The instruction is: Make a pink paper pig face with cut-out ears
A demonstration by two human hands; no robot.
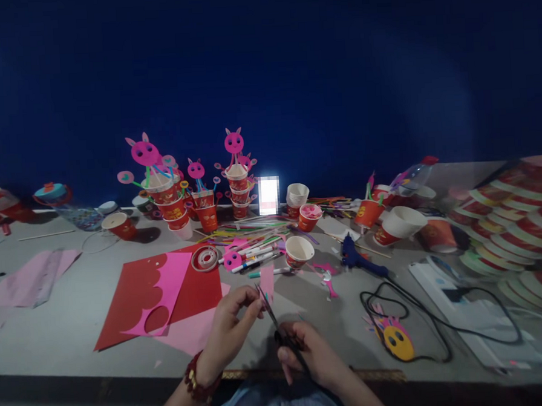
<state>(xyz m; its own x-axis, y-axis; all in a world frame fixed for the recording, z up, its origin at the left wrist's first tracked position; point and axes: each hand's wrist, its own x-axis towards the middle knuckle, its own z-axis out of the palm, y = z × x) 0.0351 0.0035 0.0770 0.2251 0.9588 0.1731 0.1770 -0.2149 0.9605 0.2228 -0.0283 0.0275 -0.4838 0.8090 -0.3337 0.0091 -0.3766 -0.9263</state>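
Note:
Black-handled scissors are in my right hand, whose fingers wrap round the handles near the table's front edge. The blades point up and away toward my left hand. The left thumb and index finger are pinched together beside the blade tips, on something small and pinkish that I cannot make out. Just beyond the blades lies a light pink paper strip. Left of my hands are a red sheet, a bright pink cut sheet and a pale pink sheet.
Behind are markers, a tape roll, a white cup and red cups with pink paper faces. To the right lie a blue glue gun, its black cable, a yellow paper face and stacked cups.

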